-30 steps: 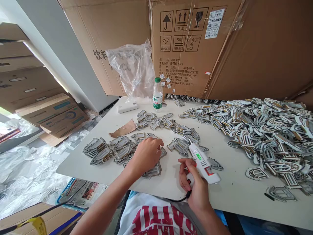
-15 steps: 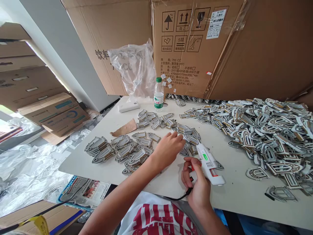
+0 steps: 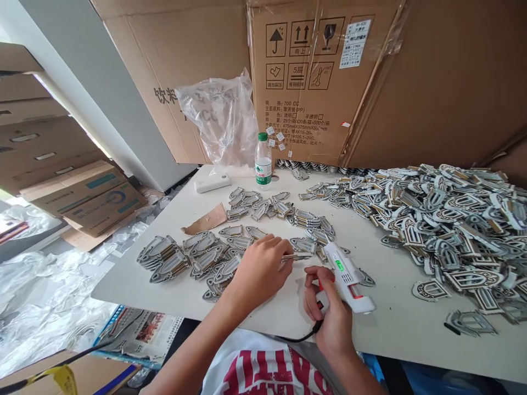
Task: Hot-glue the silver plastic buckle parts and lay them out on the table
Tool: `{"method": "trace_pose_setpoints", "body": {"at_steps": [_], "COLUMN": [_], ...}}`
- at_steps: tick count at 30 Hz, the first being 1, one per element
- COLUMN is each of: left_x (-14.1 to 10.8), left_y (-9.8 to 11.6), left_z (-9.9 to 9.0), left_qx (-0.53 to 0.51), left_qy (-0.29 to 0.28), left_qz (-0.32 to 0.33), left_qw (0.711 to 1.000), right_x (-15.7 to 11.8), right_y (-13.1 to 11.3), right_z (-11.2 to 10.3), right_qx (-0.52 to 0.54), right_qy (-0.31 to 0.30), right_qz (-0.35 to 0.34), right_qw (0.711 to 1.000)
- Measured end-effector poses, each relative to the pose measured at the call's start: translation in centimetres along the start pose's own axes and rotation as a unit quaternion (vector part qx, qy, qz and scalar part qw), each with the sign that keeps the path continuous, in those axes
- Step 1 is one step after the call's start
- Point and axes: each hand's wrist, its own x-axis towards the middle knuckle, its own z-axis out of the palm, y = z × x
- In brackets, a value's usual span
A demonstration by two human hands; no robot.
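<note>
My left hand (image 3: pixel 260 269) is closed, its fingers pinching a small grey arched frame piece (image 3: pixel 302 257) that juts out edge-on to the right. My right hand (image 3: pixel 334 318) grips a white hot glue gun (image 3: pixel 348 277) with an orange-red trigger and a lit green label. The gun's nozzle points up and away, over several frame pieces near the middle of the table. To the left of my left hand lie loose stacks of similar frame pieces (image 3: pixel 206 252), some partly hidden behind it. A black cord runs from the gun's handle.
A large heap of frame pieces (image 3: pixel 444 214) covers the table's right side. Towards the back stand a green-capped bottle (image 3: pixel 263 164), a white case (image 3: pixel 212 182) and a clear plastic bag (image 3: pixel 224 120). Big cardboard boxes (image 3: pixel 304 109) wall off the far edge. A brown scrap (image 3: pixel 206 219) lies left.
My left hand has drawn back left and towards me from the pieces near the nozzle, now with a frame piece showing in its fingers. My right hand keeps hold of the glue gun.
</note>
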Motion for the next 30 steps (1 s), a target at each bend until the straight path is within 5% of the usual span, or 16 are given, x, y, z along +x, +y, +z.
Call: {"method": "trace_pose_setpoints", "body": {"at_steps": [5, 9, 21, 30], "left_x": [-2.5, -2.7, -2.6, -3.1], "left_y": [-0.7, -1.1, -0.9, -0.7], "left_z": [-0.9, -1.0, -1.2, -1.4], "left_qx": [-0.222, -0.340, -0.405, -0.454], "left_qy": [0.114, 0.142, 0.141, 0.133], "left_qz": [-0.150, -0.205, -0.232, -0.227], "left_qw": [0.957, 0.907, 0.873, 0.851], "right_x": [0.0, -0.4, -1.6, -1.7], "right_y": [0.7, 0.9, -0.1, -0.1], "right_z": [-0.5, -0.7, -0.2, 0.1], "right_qx": [-0.066, -0.100, -0.168, -0.214], "right_qy": [-0.043, -0.091, -0.147, -0.127], "right_qz": [0.005, 0.007, 0.047, 0.046], "right_qw": [0.997, 0.991, 0.974, 0.968]}}
